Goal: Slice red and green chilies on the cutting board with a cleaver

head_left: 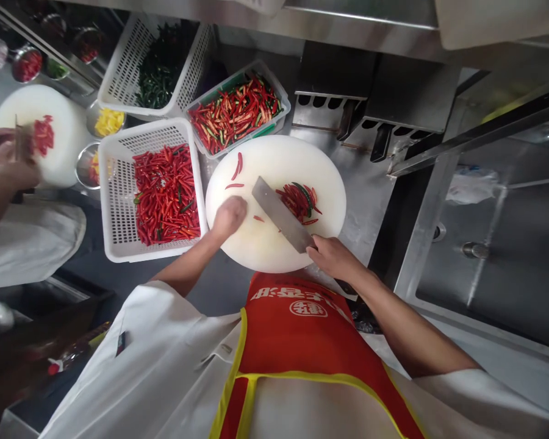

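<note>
Right hand (333, 256) clamped on handle of broad steel cleaver (281, 213), blade flat on round white plastic cutting board (265, 250) just beside pile of red chillies (299, 201). Left hand (229, 217) – fingers curled together – rests on board's left part. Farther left, white slotted basket (112, 201) of red chillies on the bench.

On a round white cutting board (274, 244), the right hand (333, 257) grips a cleaver (281, 214), its blade lying beside a small pile of red chillies (301, 200). The left hand (229, 217) rests closed on the board, near a white basket of red chillies (165, 194). A co-worker's hands (4, 161) work at another board (61, 131)
</note>
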A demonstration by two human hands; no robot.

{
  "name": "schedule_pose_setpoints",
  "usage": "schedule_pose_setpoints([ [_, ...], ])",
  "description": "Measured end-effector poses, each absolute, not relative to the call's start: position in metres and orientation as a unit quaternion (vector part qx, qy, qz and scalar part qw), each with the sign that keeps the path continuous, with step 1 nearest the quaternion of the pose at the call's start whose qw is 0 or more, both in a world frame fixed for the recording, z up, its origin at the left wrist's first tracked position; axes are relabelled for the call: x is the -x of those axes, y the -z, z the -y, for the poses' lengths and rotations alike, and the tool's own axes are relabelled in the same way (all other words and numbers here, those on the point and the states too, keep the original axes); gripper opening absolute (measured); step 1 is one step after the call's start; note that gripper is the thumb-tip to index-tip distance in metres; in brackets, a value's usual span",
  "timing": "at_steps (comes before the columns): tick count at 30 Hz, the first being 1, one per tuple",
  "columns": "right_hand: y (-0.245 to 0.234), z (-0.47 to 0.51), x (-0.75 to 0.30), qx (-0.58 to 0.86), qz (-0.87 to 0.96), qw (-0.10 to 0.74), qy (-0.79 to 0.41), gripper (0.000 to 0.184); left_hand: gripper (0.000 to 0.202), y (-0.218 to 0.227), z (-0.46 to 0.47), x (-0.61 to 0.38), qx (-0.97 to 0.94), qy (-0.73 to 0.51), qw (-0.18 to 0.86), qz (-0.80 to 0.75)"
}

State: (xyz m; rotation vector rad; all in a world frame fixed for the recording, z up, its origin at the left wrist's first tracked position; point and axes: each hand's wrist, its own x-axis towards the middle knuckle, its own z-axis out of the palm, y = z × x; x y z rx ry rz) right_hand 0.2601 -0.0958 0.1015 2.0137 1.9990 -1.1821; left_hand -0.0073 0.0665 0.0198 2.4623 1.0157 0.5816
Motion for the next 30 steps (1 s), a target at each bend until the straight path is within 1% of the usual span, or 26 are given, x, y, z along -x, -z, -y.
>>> schedule_pose_setpoints([
  [3, -0.111, 0.114, -0.262, -0.643, -0.650, 0.025, 0.404, 0.021, 0.020, -0.020, -0.104, 0.007, -0.849, -0.217, 0.173, -0.449],
  [7, -0.111, 0.123, -0.263, -0.618, -0.658, 0.031, 0.430, 0.020, 0.018, -0.021, -0.124, 0.010, -0.863, -0.174, 0.172, -0.443],
  [10, -0.104, 0.118, -0.270, -0.653, -0.628, 0.015, 0.423, 0.021, 0.017, -0.025, -0.111, 0.015, -0.882, -0.157, 0.185, -0.404],
  [12, -0.102, 0.114, -0.273, -0.677, -0.614, 0.008, 0.405, 0.021, 0.017, -0.026, -0.092, 0.015, -0.903, -0.141, 0.210, -0.346],
  [16, -0.112, 0.108, -0.267, -0.668, -0.631, 0.033, 0.394, 0.020, 0.023, -0.021, -0.049, 0.007, -0.926, -0.126, 0.260, -0.244],
  [20, -0.130, 0.113, -0.269, -0.628, -0.663, 0.058, 0.403, 0.020, 0.024, -0.014, -0.029, 0.001, -0.915, -0.163, 0.265, -0.259],
  [23, -0.135, 0.114, -0.278, -0.607, -0.679, 0.076, 0.406, 0.018, 0.024, -0.011, -0.030, 0.002, -0.910, -0.172, 0.272, -0.263],
  [27, -0.119, 0.091, -0.265, -0.594, -0.695, 0.101, 0.392, 0.022, 0.023, -0.010, -0.033, 0.004, -0.913, -0.170, 0.267, -0.259],
  [30, -0.098, 0.067, -0.244, -0.609, -0.696, 0.077, 0.372, 0.022, 0.021, -0.011, -0.031, 0.004, -0.917, -0.170, 0.259, -0.251],
])
